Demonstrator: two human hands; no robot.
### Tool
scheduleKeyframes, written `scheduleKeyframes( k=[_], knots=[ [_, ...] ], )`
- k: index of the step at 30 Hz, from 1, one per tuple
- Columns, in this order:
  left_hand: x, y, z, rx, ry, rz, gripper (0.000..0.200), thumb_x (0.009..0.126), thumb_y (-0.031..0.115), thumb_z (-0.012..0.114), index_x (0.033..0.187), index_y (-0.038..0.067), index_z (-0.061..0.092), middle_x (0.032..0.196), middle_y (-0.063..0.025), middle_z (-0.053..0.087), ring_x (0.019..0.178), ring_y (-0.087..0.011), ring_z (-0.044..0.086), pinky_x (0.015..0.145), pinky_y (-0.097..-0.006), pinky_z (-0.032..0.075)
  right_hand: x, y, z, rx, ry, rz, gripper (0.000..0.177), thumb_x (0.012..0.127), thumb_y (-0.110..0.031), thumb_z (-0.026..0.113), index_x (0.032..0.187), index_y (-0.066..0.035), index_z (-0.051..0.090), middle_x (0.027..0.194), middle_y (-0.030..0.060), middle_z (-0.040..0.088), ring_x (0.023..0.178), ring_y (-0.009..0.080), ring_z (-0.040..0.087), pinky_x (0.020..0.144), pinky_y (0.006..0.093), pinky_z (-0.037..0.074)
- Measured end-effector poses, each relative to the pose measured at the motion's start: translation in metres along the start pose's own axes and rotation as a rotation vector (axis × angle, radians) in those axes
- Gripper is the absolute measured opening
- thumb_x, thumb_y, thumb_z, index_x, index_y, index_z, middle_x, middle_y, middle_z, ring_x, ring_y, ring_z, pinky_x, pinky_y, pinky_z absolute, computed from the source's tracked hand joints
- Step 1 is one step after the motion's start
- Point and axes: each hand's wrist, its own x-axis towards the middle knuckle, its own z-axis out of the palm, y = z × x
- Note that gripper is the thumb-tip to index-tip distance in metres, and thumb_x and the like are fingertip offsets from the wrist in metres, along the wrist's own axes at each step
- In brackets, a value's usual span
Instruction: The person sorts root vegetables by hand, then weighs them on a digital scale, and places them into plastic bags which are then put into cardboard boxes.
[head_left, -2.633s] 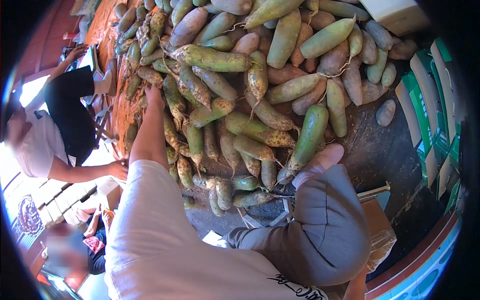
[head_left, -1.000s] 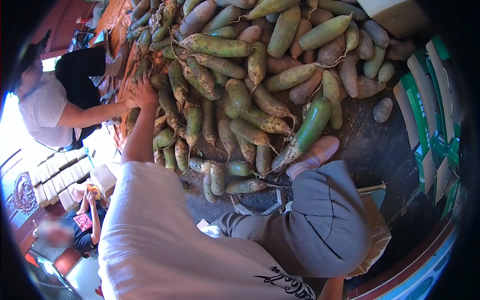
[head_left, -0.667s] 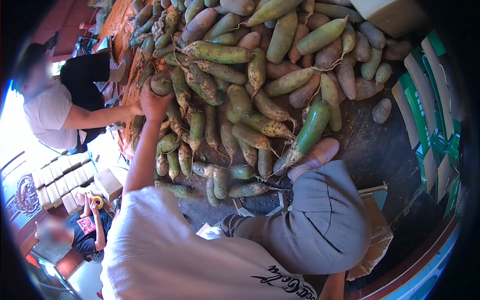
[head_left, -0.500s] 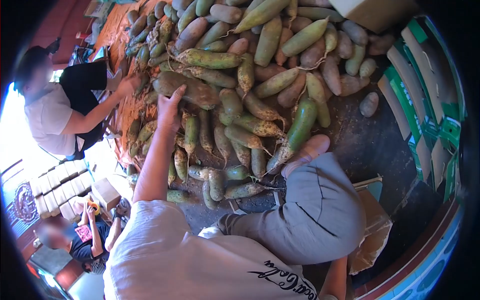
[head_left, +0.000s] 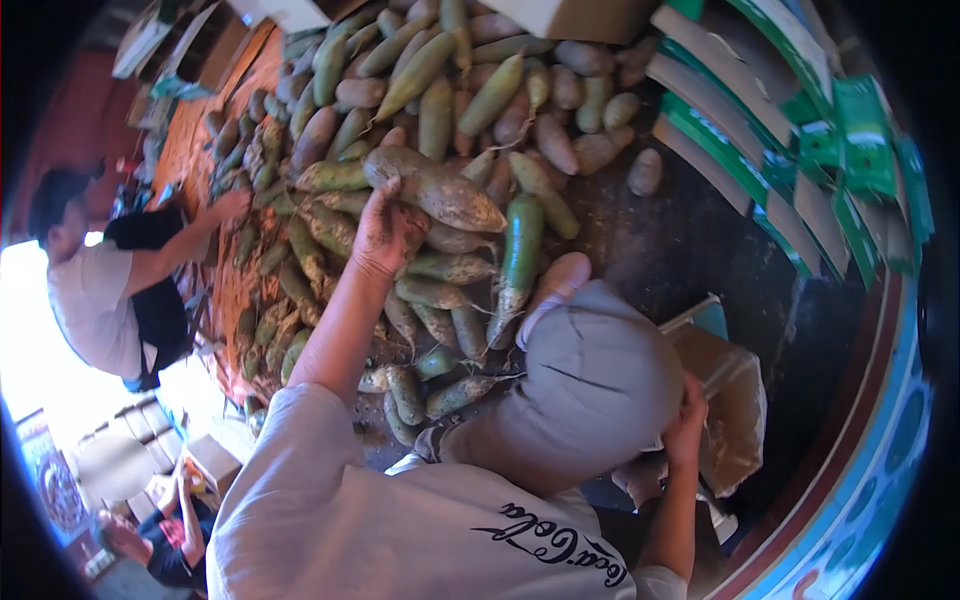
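My left hand (head_left: pixel 390 232) is closed on a large, soil-marked green radish (head_left: pixel 435 188), its thumb on top and fingers curled underneath. The radish lies across the upper part of a big heap of radishes (head_left: pixel 420 85). Just right of it is a brighter green radish (head_left: pixel 520 255) with a pale, dirty root end, close to my foot (head_left: pixel 563 280). My right hand (head_left: pixel 685 420) is down beside my bent knee (head_left: pixel 625 370), next to an open cardboard box (head_left: pixel 725 380); its fingers are partly hidden.
A person (head_left: pixel 100 270) in a light shirt reaches into the heap's left side. Another person (head_left: pixel 165 530) is at the lower left near stacked boxes (head_left: pixel 140 425). Green-and-brown folded cartons (head_left: pixel 720 110) stand at right. A cardboard box (head_left: pixel 590 18) is at the top.
My view has turned, shifting the heap leftward. My left hand still grips the large radish, now nearer the bright green one. My right hand has come into view beside the knee.
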Motion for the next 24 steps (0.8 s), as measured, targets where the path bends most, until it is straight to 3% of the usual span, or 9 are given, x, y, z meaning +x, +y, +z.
scheduleKeyframes(
  k=[4,6,7,10,13,14,17,20,24],
  knots=[
    [0.011,0.018,0.054,0.288,-0.246,-0.166,0.044,0.078,0.033,0.062,0.107,0.001,0.051,0.086,-0.0107,0.062,0.063,-0.0203,0.058,0.055,-0.0288,0.048,0.006,-0.045,-0.012,0.087,0.05,-0.003,0.018,0.079,-0.002,0.056,0.096,0.002,0.058,0.09,0.0147,0.06,0.086,0.027,0.059,0.079,0.0322,0.044],
    [-0.004,0.033,0.106,0.488,-0.359,-0.26,0.046,0.079,0.033,0.063,0.108,0.0,0.049,0.089,-0.0117,0.061,0.068,-0.0193,0.059,0.058,-0.029,0.048,-0.002,-0.058,-0.014,0.05,0.213,-0.113,0.022,0.079,-0.006,0.058,0.1,0.0,0.057,0.095,0.0144,0.059,0.09,0.0268,0.058,0.081,0.0323,0.044],
    [-0.02,0.027,0.133,0.565,-0.46,-0.239,0.046,0.079,0.03,0.063,0.11,-0.001,0.048,0.093,-0.0122,0.061,0.072,-0.0192,0.06,0.061,-0.0298,0.049,-0.005,-0.067,-0.018,0.141,0.198,-0.086,0.027,0.078,-0.009,0.06,0.103,-0.001,0.056,0.1,0.0147,0.058,0.094,0.0273,0.057,0.082,0.033,0.043],
    [-0.096,-0.011,0.213,0.696,-0.839,-0.092,0.05,0.077,0.02,0.066,0.115,-0.002,0.044,0.101,-0.0135,0.059,0.084,-0.0198,0.06,0.07,-0.0327,0.05,-0.011,-0.087,-0.03,0.123,0.379,-0.383,0.055,0.071,-0.017,0.069,0.117,0.0,0.047,0.114,0.0175,0.051,0.108,0.0309,0.05,0.092,0.0365,0.039],
    [-0.146,-0.061,0.226,0.727,-0.979,-0.355,0.061,0.07,0.009,0.073,0.121,0.001,0.04,0.106,-0.0095,0.055,0.099,-0.0188,0.054,0.084,-0.0324,0.046,-0.027,-0.101,-0.035,0.246,0.457,-0.408,0.065,0.067,-0.02,0.073,0.121,0.0,0.042,0.116,0.0184,0.05,0.11,0.032,0.048,0.093,0.0379,0.038],
    [-0.161,-0.072,0.223,0.733,-0.957,-0.519,0.061,0.07,0.008,0.073,0.121,0.002,0.041,0.107,-0.008,0.055,0.101,-0.0183,0.052,0.091,-0.033,0.041,-0.036,-0.095,-0.036,0.281,0.425,-0.321,0.068,0.066,-0.02,0.074,0.122,0.0,0.041,0.116,0.0188,0.05,0.11,0.0326,0.048,0.093,0.038,0.038],
    [-0.187,-0.117,0.198,0.664,-0.978,-0.494,0.054,0.074,0.014,0.071,0.119,0.004,0.042,0.111,-0.0072,0.052,0.104,-0.0174,0.05,0.09,-0.032,0.041,-0.07,-0.071,-0.031,0.286,0.334,-0.106,0.073,0.063,-0.019,0.076,0.123,0.0,0.039,0.118,0.0192,0.049,0.11,0.0331,0.048,0.093,0.0378,0.038],
    [-0.195,-0.148,0.168,0.46,-0.693,-0.777,0.057,0.079,0.03,0.065,0.124,0.007,0.039,0.12,-0.0133,0.051,0.111,-0.0241,0.049,0.094,-0.0374,0.04,-0.103,-0.044,-0.039,0.142,0.26,0.004,0.075,0.06,-0.017,0.077,0.123,0.0,0.04,0.119,0.0188,0.048,0.11,0.032,0.048,0.094,0.0365,0.037],
    [-0.206,-0.178,0.148,0.52,-0.688,-0.758,0.04,0.09,0.034,0.047,0.12,0.007,0.044,0.114,-0.0122,0.054,0.103,-0.0208,0.054,0.086,-0.0343,0.045,-0.128,-0.015,-0.033,0.096,0.271,0.029,0.07,0.061,-0.018,0.076,0.121,-0.001,0.042,0.113,0.0196,0.051,0.104,0.0339,0.051,0.09,0.0376,0.041]
  ],
)
